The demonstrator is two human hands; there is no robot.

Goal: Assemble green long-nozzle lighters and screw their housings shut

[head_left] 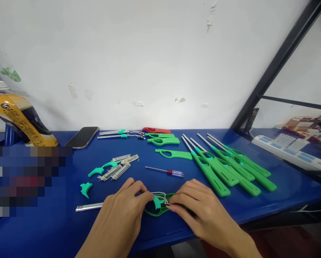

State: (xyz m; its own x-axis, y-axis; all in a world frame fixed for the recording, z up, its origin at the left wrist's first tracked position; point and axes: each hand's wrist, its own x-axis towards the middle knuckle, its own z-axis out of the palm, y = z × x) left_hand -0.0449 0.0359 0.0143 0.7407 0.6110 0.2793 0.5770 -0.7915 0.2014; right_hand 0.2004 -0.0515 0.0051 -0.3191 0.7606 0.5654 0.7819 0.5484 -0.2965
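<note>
We have an open green plastic lighter shell (156, 214) near the front edge of the glossy blue tabletop (117, 230), with a curved teal trigger (157, 202) and thin white wires (163, 194) at it. Our left hand (124, 205) pinches at the trigger, thumb and index finger nearly closed. Our right hand (199, 205) grips the shell's handle end, fingers bent and thumb near the wires. A smooth metal tube (89, 207) extends beyond the left hand.

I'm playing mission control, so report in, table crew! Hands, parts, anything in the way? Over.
Left hand at teal trigger. Right hand on green shell. Screwdriver beyond, seemingly not in the way. Over.
</note>
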